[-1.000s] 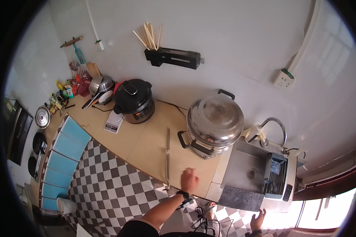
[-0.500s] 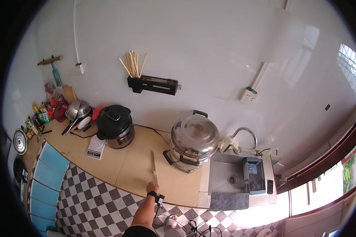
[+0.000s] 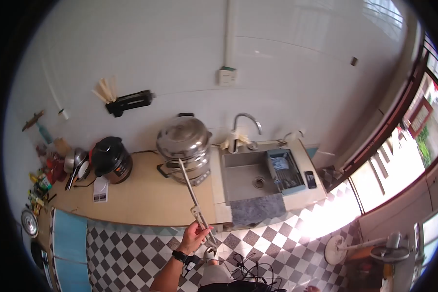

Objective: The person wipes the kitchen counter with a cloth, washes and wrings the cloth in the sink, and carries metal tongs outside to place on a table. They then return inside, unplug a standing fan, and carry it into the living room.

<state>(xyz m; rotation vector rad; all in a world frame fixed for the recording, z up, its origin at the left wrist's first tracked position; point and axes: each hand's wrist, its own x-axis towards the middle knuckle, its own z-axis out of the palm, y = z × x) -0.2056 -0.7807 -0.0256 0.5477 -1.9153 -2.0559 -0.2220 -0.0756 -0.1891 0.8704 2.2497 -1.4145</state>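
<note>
My left hand [image 3: 193,237], with a dark watch on the wrist, is closed on a long slim metal tool [image 3: 190,191]. The tool has a slotted section near my fingers; its exact kind is unclear. It slants up and left from my grip, above the floor and counter edge, and its far tip overlaps the steamer pot [image 3: 184,138] in view. The domed metal pot has dark handles and stands on the counter [image 3: 141,197]. My right hand is out of view.
Right of the pot is a sink [image 3: 243,182] with a drying basket [image 3: 292,175], a grey cloth [image 3: 258,209] and a phone [image 3: 310,179]. A pressure cooker [image 3: 112,160] and a kitchen scale [image 3: 100,190] stand left. Black cables [image 3: 253,272] lie on the floor; a fan [image 3: 389,251] is at right.
My left hand has lifted the metal tool off the counter and drawn it back toward me. The view has swung right, bringing the fan and more of the doorway into sight.
</note>
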